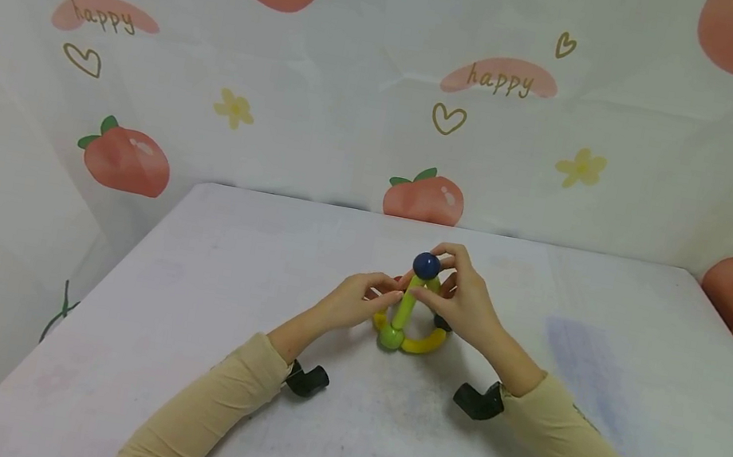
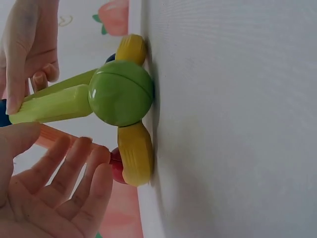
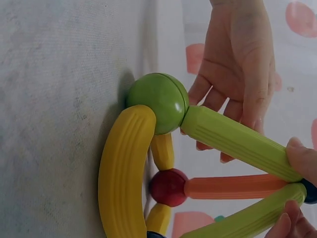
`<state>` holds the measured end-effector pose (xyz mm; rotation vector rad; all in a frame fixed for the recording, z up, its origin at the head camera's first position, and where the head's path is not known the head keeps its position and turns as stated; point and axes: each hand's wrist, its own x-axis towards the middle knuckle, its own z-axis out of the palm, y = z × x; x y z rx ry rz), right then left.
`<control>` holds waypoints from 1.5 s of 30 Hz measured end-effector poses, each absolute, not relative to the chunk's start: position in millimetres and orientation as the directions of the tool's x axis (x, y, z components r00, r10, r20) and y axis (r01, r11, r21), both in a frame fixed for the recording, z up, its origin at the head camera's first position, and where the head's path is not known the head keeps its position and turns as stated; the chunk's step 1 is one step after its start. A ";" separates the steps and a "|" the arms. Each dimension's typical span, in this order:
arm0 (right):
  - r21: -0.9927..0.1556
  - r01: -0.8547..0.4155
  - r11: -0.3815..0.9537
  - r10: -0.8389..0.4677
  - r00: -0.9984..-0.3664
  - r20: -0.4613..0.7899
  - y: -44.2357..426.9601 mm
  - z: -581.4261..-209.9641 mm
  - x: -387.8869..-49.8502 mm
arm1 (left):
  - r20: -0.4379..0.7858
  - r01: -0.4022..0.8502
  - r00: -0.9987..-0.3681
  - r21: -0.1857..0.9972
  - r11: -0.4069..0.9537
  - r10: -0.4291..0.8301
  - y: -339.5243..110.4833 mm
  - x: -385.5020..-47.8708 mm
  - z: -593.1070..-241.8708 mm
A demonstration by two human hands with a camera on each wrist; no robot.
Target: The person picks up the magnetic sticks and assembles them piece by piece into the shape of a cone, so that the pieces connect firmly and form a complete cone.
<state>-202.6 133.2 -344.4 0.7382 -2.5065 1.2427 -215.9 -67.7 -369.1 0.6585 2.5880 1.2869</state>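
Note:
A pyramid-shaped frame of toy rods and balls stands on the table. A dark blue ball tops it, with two light green rods and one orange rod running down from there. Curved yellow rods link the base balls, among them a green ball and a red ball. My right hand holds the light green rods near the top, thumb on one and a fingertip on the other. My left hand is beside the frame with loosely extended fingers; whether it touches a rod I cannot tell.
The white table runs back to a wall cloth printed with peaches and hearts. A black wrist device shows under the left wrist and another black device under the right. A dark cord hangs at the table's left edge.

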 end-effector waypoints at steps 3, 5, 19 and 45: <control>-0.678 -0.523 0.517 -0.310 -0.852 0.421 132.1 -343.1 -202.5 | 0.012 0.305 -0.879 0.782 0.544 0.476 -68.0 -215.3 -369.3; -0.683 -0.512 0.521 -0.297 -0.859 0.417 131.4 -342.4 -202.6 | 0.008 0.315 -0.873 0.774 0.550 0.488 -68.3 -214.8 -369.2; -0.677 -0.433 0.596 -0.196 -0.895 0.400 126.1 -341.3 -205.1 | 0.000 0.343 -0.862 0.735 0.585 0.506 -67.2 -213.2 -369.8; -0.707 -0.369 0.603 -0.229 -0.929 0.289 148.9 -355.1 -209.7 | -0.046 0.252 -0.915 0.712 0.656 0.401 -65.8 -222.4 -370.9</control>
